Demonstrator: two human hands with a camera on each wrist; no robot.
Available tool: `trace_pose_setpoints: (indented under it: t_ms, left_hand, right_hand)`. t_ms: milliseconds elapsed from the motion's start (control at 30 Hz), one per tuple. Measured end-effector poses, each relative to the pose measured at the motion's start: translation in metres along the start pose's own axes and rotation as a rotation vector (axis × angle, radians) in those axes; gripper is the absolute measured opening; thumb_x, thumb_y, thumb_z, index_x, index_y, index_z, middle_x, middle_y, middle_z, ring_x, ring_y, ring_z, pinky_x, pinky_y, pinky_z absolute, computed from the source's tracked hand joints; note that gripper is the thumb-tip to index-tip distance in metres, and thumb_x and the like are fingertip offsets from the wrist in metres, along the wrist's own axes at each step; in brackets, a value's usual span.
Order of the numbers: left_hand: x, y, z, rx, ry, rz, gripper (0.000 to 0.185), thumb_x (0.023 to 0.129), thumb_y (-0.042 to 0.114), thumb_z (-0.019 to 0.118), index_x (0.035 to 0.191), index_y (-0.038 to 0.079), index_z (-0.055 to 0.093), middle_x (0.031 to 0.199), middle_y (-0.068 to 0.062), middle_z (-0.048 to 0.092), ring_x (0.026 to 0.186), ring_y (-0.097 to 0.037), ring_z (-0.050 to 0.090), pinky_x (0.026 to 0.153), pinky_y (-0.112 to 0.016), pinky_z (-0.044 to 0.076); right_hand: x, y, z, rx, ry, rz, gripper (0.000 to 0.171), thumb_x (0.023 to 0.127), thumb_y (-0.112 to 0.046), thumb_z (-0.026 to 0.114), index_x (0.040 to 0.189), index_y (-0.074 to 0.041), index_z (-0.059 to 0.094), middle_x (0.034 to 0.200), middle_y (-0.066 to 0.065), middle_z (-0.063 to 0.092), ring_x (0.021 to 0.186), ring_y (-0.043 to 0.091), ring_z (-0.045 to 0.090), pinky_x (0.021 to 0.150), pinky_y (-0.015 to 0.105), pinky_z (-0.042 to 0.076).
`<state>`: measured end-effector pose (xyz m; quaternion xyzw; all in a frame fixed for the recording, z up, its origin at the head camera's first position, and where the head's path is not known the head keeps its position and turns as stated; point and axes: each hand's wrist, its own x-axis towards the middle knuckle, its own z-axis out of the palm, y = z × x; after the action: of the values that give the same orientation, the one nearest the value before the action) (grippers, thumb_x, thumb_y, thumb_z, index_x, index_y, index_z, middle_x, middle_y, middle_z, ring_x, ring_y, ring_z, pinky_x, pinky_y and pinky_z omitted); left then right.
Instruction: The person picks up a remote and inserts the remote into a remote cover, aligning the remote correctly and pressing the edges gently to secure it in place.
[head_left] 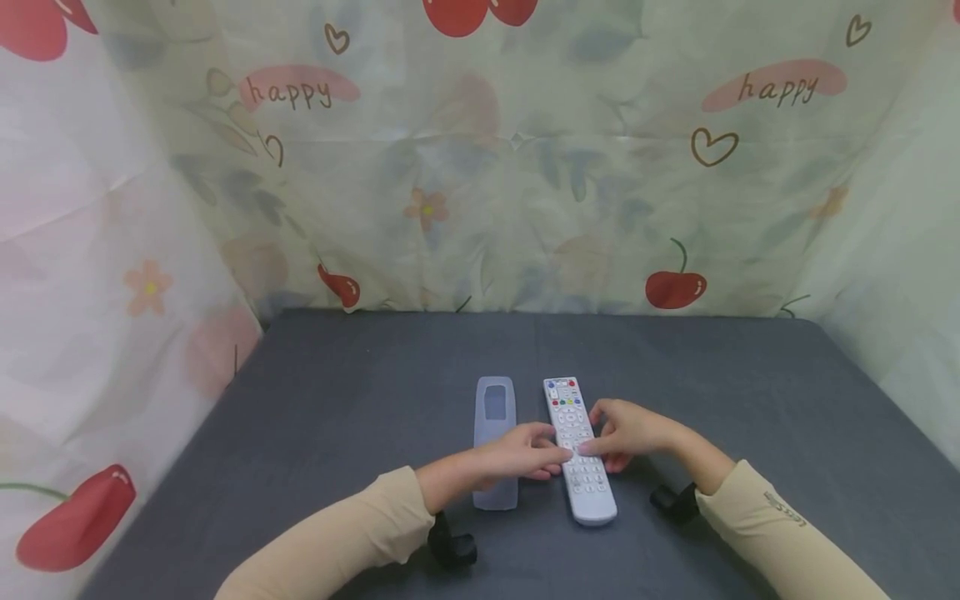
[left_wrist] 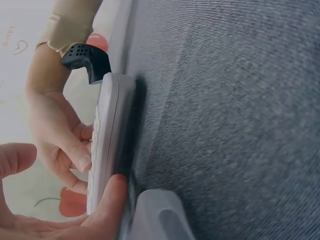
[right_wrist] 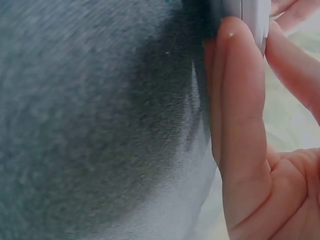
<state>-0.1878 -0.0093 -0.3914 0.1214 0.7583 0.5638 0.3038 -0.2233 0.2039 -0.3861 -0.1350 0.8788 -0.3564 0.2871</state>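
Note:
A white remote control (head_left: 588,500) with many buttons lies face up on the dark cloth in the head view. Its side edge shows in the left wrist view. My right hand (head_left: 633,429) pinches it from the right, thumb on the button face and fingers (right_wrist: 242,95) along the side. From the left, my left hand (head_left: 517,454) touches the remote's side with a finger (left_wrist: 112,200), while its thumb (left_wrist: 17,157) stands off the face. Left of the remote lies a translucent bluish sleeve (head_left: 495,429) with a cutout window, partly hidden under my left forearm and hand.
The dark grey cloth (head_left: 375,375) covers the table. Printed curtains (head_left: 517,208) hang behind it and on both sides. A black wrist-worn device (head_left: 450,546) hangs beneath the left wrist, and another black device (head_left: 675,502) beneath the right.

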Motion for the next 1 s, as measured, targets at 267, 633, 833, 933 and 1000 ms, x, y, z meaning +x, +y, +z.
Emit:
trace_pose_setpoints:
  t_ms: [267,633,833,933,1000]
  left_hand:
    - [0.000,0.005,-0.009,-0.039,0.097,0.011,0.059,0.091,0.020,0.059,0.138,-0.006,0.034,0.110,-0.016,0.063,0.096,-0.026,0.066,0.081,-0.031,0.055]
    - [-0.005,0.010,-0.027,-0.074,0.159,0.072,0.053,0.092,0.015,0.053,0.136,-0.010,0.037,0.111,-0.022,0.059,0.087,-0.024,0.067,0.078,-0.032,0.057]
    - [-0.008,0.011,-0.037,-0.079,0.208,0.092,0.044,0.092,0.015,0.053,0.129,-0.008,0.047,0.106,-0.020,0.061,0.074,-0.010,0.062,0.075,-0.030,0.057]
    - [-0.011,0.014,-0.042,-0.074,0.225,0.095,0.040,0.093,0.017,0.053,0.127,-0.005,0.050,0.105,-0.018,0.062,0.073,-0.009,0.062,0.074,-0.030,0.057]
    - [-0.012,0.014,-0.045,-0.075,0.232,0.100,0.038,0.094,0.018,0.053,0.126,-0.004,0.051,0.106,-0.018,0.062,0.073,-0.009,0.062,0.074,-0.030,0.057]
  right_hand:
    - [-0.001,-0.011,-0.001,0.018,0.055,-0.072,0.049,0.082,-0.033,0.071,0.106,0.002,0.047,0.059,0.000,0.059,0.051,0.009,0.056,0.053,0.026,0.051]
    - [0.001,-0.028,0.003,0.087,0.111,-0.126,0.046,0.082,-0.034,0.071,0.102,0.004,0.051,0.061,-0.001,0.059,0.053,0.011,0.057,0.056,0.026,0.053]
    - [0.001,-0.038,0.007,0.127,0.141,-0.211,0.047,0.083,-0.032,0.070,0.105,0.005,0.050,0.065,0.001,0.060,0.057,0.013,0.055,0.058,0.026,0.052]
    - [0.000,-0.042,0.010,0.151,0.153,-0.246,0.047,0.084,-0.030,0.069,0.107,0.005,0.047,0.070,0.004,0.060,0.061,0.015,0.056,0.059,0.027,0.053]
    - [0.000,-0.045,0.012,0.168,0.164,-0.264,0.046,0.085,-0.028,0.069,0.108,0.005,0.046,0.074,0.006,0.060,0.064,0.016,0.057,0.060,0.028,0.053]
